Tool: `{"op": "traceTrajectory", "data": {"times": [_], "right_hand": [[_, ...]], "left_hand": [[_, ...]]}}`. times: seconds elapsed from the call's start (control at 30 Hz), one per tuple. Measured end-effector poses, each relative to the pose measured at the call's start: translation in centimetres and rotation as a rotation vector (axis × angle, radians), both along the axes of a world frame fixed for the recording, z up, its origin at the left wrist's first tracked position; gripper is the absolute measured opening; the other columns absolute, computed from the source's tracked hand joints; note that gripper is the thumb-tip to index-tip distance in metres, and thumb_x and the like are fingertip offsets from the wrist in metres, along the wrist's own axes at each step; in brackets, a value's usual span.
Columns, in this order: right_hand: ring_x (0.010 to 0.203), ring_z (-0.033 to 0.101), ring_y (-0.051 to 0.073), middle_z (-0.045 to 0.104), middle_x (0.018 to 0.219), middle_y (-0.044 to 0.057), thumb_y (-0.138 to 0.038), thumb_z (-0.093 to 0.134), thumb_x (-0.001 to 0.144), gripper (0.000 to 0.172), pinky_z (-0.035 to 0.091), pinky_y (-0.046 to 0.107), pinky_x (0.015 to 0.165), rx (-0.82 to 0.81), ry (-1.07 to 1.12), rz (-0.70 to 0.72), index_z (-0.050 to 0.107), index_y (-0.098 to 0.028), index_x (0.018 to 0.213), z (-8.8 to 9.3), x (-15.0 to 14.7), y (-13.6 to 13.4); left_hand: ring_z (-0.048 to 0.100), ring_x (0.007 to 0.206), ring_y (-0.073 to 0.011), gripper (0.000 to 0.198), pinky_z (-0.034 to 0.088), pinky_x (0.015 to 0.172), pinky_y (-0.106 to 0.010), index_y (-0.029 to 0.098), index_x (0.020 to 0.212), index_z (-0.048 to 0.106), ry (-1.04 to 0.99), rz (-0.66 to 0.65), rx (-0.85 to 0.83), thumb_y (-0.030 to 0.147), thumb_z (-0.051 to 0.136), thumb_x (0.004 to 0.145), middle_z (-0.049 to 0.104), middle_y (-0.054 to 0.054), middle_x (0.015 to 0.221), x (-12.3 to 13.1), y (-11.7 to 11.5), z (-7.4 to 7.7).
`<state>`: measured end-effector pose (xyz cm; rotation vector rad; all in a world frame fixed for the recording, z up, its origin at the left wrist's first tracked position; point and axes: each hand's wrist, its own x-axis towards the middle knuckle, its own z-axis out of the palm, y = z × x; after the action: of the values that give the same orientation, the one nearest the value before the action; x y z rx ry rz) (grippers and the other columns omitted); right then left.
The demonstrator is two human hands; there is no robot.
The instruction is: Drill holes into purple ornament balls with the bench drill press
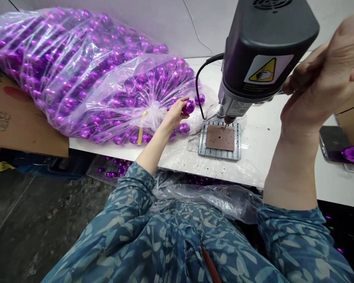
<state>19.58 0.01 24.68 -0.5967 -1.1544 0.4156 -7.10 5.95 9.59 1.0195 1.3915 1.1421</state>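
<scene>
My left hand [174, 116] is closed on a shiny purple faceted ball [189, 107], gripped between thumb and fingers just left of the drill press [267, 51]. At the right side of the machine, my right hand [321, 74] is raised with its fingers curled round the drill press lever, mostly hidden behind them. Under the chuck a thin drill bit [225, 127] points down at a brown board [220, 138] with a small hole. That board lies on the grooved metal base [203, 147]. Two more purple balls, a rear one [200, 99] and a nearer one [184, 128], lie near my left hand.
A large clear bag [85, 78] packed with purple balls covers the table's left side, beside a cardboard box [26, 110]. Dark shavings dot the white table [253, 157]. A black cable [198, 74] loops by the machine. At right lies a phone [334, 142]. Plastic sheeting [206, 196] hangs at the front edge.
</scene>
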Motion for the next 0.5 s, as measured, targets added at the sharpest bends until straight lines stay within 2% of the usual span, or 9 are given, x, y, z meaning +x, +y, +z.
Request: {"op": "traceTrajectory", "data": {"times": [0.13, 0.27, 0.37, 0.5], "right_hand": [[0.043, 0.035, 0.005, 0.029, 0.049, -0.007, -0.056, 0.079, 0.087, 0.057, 0.020, 0.029, 0.045, -0.003, 0.023, -0.006, 0.037, -0.022, 0.067, -0.1, 0.1, 0.2], [0.044, 0.036, 0.004, 0.027, 0.050, -0.007, -0.051, 0.075, 0.092, 0.050, 0.024, 0.027, 0.047, -0.053, -0.003, -0.040, 0.042, -0.021, 0.070, -0.1, 0.1, 0.3], [0.044, 0.036, 0.005, 0.030, 0.052, -0.008, -0.065, 0.076, 0.083, 0.055, 0.025, 0.027, 0.046, -0.024, -0.014, -0.027, 0.042, -0.022, 0.073, -0.3, 0.2, 0.5], [0.043, 0.039, 0.005, 0.026, 0.052, -0.008, -0.079, 0.071, 0.068, 0.066, 0.023, 0.028, 0.043, 0.008, -0.030, 0.001, 0.036, -0.023, 0.071, -0.4, 0.4, 0.9]], "left_hand": [[0.079, 0.108, -0.0207, 0.036, 0.067, 0.092, -0.035, 0.031, 0.142, 0.071, -0.260, -0.012, -0.020, 0.044, 0.067, 0.108, 0.078, -0.007, 0.126, -0.5, -6.3, 1.3], [0.081, 0.105, -0.0230, 0.042, 0.069, 0.097, -0.042, 0.024, 0.133, 0.073, -0.446, -0.145, -0.145, 0.050, 0.080, 0.101, 0.081, -0.010, 0.120, 0.7, -10.6, 0.7], [0.081, 0.108, -0.0238, 0.039, 0.069, 0.101, -0.044, 0.021, 0.127, 0.075, -0.464, -0.233, -0.177, 0.047, 0.083, 0.098, 0.082, -0.012, 0.124, 2.2, -11.5, -0.5], [0.078, 0.125, -0.0252, 0.035, 0.066, 0.108, -0.046, 0.030, 0.139, 0.073, -0.375, -0.265, -0.119, 0.037, 0.071, 0.105, 0.079, -0.009, 0.140, 4.1, -10.6, -1.8]]}}
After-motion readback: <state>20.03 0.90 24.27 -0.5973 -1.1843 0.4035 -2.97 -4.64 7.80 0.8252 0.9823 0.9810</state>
